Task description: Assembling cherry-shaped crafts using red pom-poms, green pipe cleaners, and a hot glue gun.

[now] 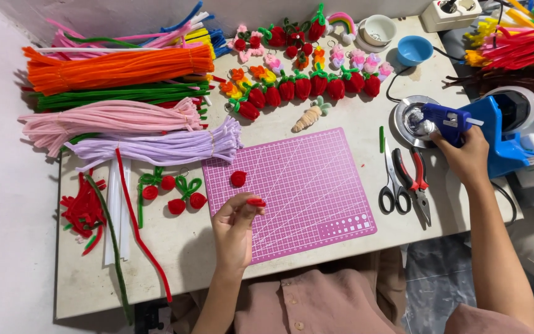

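Note:
My left hand (235,226) hovers over the near-left part of the pink cutting mat (316,192), pinching a small red pipe-cleaner piece (256,201) between thumb and fingers. A red fuzzy ball (238,179) lies on the mat just beyond it. My right hand (465,154) reaches to the right and grips a blue glue gun (449,119), whose nozzle rests over a round metal dish (406,120). Both forearms are bare.
Bundles of orange (118,67), green, pink (106,117) and lilac pipe cleaners (162,147) fill the left side. Finished red strawberries (304,86) and flowers line the back. Scissors (392,185) and red pliers (416,182) lie right of the mat. Red cherry pieces (174,195) sit left of it.

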